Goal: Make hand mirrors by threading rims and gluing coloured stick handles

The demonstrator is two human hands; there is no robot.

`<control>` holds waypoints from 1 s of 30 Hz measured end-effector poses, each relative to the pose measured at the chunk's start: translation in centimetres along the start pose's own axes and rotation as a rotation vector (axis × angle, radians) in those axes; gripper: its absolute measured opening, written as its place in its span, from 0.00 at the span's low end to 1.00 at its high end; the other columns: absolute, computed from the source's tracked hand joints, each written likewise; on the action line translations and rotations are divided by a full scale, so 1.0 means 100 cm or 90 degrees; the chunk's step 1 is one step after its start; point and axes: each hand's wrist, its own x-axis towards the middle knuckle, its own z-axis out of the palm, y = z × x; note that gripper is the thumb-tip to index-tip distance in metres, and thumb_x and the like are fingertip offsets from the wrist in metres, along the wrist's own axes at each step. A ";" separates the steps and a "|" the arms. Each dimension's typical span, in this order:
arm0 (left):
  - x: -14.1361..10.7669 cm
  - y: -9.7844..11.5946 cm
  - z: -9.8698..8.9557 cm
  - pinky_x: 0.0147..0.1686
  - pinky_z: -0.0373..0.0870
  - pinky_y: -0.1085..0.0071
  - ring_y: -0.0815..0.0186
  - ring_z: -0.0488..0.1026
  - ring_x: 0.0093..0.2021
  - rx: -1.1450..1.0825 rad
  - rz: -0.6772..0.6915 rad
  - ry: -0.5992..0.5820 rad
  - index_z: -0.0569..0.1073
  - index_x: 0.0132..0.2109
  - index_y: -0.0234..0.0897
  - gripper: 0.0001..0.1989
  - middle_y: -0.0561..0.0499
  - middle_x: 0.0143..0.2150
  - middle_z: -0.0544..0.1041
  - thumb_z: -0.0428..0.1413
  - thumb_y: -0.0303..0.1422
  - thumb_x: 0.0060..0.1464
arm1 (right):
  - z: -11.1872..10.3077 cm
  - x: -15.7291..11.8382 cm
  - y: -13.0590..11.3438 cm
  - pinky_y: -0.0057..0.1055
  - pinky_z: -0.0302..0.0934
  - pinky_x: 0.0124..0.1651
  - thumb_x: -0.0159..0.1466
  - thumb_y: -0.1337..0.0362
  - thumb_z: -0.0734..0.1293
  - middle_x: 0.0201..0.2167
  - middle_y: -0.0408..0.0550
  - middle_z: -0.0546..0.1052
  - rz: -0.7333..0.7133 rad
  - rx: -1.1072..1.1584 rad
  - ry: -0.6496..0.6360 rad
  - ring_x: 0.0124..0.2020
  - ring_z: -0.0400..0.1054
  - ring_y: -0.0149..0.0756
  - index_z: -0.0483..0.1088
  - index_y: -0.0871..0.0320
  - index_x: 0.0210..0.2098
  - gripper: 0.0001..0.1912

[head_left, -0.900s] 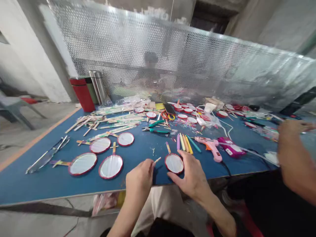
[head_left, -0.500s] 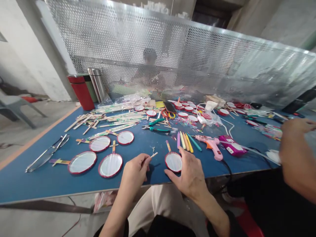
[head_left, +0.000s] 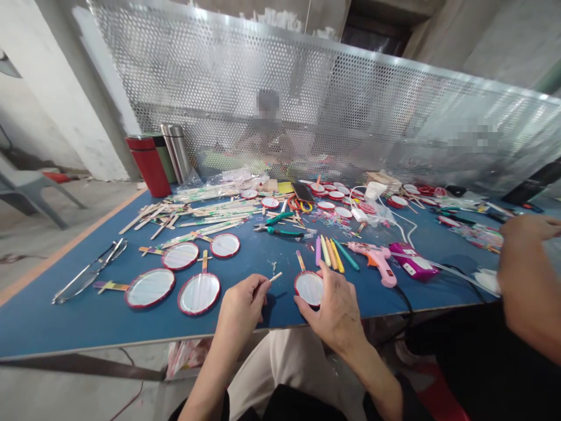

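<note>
My left hand (head_left: 245, 298) pinches a short thin wooden stick (head_left: 276, 276) between thumb and fingertips, its tip pointing right above the table. My right hand (head_left: 337, 304) curves round a round white disc (head_left: 308, 286) with a red rim, thumb at its lower left edge and fingers over its right side. A painted flat stick handle (head_left: 300, 261) juts from the disc's far side. Left of my hands lie several like discs, among them one (head_left: 199, 293) near the table edge. Tangled pale thread scraps lie just beyond the stick.
Right of the disc are coloured crayon-like sticks (head_left: 335, 254), a pink glue gun (head_left: 372, 257) and a purple box (head_left: 413, 260). Green-handled pliers (head_left: 280, 231) lie farther back, before piled wooden sticks (head_left: 219, 207). Glasses (head_left: 90, 272) lie left. A co-worker's arm (head_left: 528, 275) reaches in from the right.
The view has shifted slightly. My right thumb has moved a little up against the disc's rim. The left hand still pinches the wooden stick.
</note>
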 end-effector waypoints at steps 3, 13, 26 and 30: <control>0.000 0.000 0.000 0.21 0.62 0.75 0.71 0.69 0.16 0.006 0.005 0.005 0.71 0.31 0.39 0.15 0.58 0.21 0.70 0.46 0.41 0.59 | 0.001 0.000 0.000 0.49 0.62 0.45 0.56 0.54 0.70 0.46 0.62 0.72 0.007 0.022 0.013 0.46 0.67 0.54 0.51 0.65 0.63 0.42; 0.001 0.000 0.000 0.21 0.62 0.76 0.71 0.69 0.15 -0.013 -0.003 -0.003 0.70 0.31 0.39 0.14 0.58 0.20 0.69 0.46 0.41 0.57 | -0.011 -0.014 0.008 0.52 0.60 0.53 0.57 0.60 0.70 0.50 0.58 0.68 -0.032 0.288 0.093 0.51 0.65 0.51 0.48 0.61 0.64 0.42; 0.003 0.005 -0.002 0.21 0.62 0.77 0.71 0.68 0.15 0.007 -0.021 -0.005 0.70 0.30 0.40 0.13 0.58 0.20 0.71 0.46 0.39 0.57 | -0.018 -0.030 0.006 0.53 0.61 0.54 0.55 0.66 0.67 0.51 0.60 0.65 -0.194 0.354 0.004 0.53 0.61 0.53 0.50 0.63 0.61 0.38; 0.004 0.007 -0.001 0.22 0.62 0.77 0.72 0.68 0.14 0.018 -0.026 -0.005 0.70 0.30 0.39 0.12 0.58 0.20 0.72 0.46 0.38 0.57 | -0.014 -0.029 0.009 0.51 0.61 0.54 0.55 0.65 0.68 0.52 0.61 0.65 -0.195 0.354 -0.010 0.54 0.61 0.53 0.50 0.63 0.62 0.38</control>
